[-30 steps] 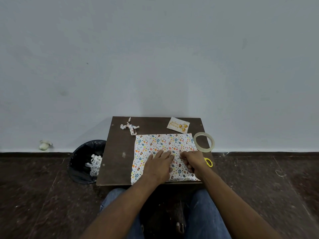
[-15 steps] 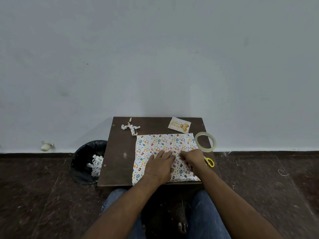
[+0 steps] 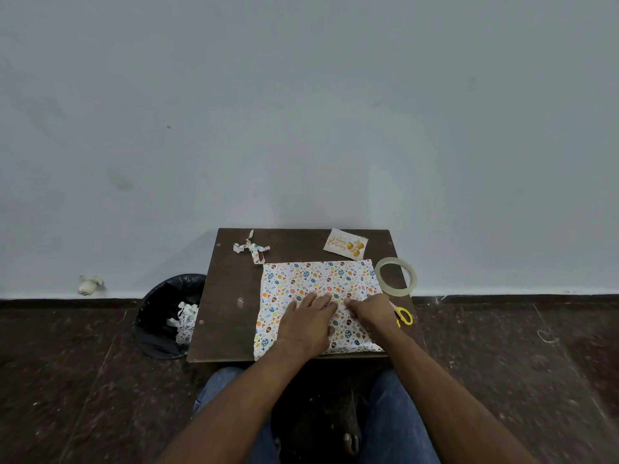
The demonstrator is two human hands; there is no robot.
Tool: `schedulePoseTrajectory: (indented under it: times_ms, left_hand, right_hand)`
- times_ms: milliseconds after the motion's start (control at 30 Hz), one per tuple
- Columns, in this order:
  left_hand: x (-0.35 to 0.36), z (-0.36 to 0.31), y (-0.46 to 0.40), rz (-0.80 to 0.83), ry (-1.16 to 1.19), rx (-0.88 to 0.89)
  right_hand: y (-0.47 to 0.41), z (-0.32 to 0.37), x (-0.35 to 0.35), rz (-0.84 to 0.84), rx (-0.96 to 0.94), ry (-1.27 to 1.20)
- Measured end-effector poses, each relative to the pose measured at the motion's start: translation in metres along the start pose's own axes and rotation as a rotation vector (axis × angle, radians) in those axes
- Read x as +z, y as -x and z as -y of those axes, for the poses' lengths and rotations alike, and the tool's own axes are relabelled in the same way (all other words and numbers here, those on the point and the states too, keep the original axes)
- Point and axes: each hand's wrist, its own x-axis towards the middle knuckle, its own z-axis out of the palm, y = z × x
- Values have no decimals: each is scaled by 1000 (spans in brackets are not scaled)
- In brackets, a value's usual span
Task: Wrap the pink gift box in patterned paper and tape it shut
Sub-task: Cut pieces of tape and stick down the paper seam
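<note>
On the small dark wooden table [image 3: 231, 296], the left hand [image 3: 306, 321] presses flat, fingers straight, on the white egg-patterned wrapping paper [image 3: 318, 279]; the right hand [image 3: 370, 311] seems to pinch a fold. The pink box is hidden beneath. Folding is under way; next probably needs the clear tape roll [image 3: 396, 277].

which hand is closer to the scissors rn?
Right. The right hand sits on the patterned paper just beside the yellow scissors; the left hand lies flat farther left, beyond the right hand.
</note>
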Motion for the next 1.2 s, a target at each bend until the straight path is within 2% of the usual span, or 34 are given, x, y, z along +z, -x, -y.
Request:
schedulePoseTrajectory:
  times_ms: [200, 467, 600, 667, 733, 800, 867, 933, 1067, 1200]
  left_hand:
    - [0, 0, 1, 1, 9, -12]
    - [-1, -1, 2, 7, 30, -16]
    - [2, -1, 1, 4, 49, -22]
    - [2, -2, 1, 7, 57, -22]
    - [2, -2, 2, 13, 72, -22]
    - [2, -2, 2, 12, 76, -21]
    - [3, -2, 2, 8, 78, -23]
    - [3, -1, 2, 5, 80, -27]
    - [4, 0, 1, 9, 80, -31]
    - [4, -1, 1, 12, 72, -35]
  right_hand:
    - [-2, 2, -5, 44, 3, 95]
    - [4, -6, -13, 58, -29, 105]
    - [10, -7, -23, 63, -172, 80]
    - [11, -2, -35, -51, -262, 63]
    - [7, 3, -50, -219, -347, 248]
    - [-3, 4, -62, -301, -459, 466]
    - [-18, 0, -69, -251, -580, 687]
    - [-29, -4, -71, -198, -608, 867]
    - [-40, -9, -70, -172, -520, 932]
    - [-41, -14, -71, -219, -518, 952]
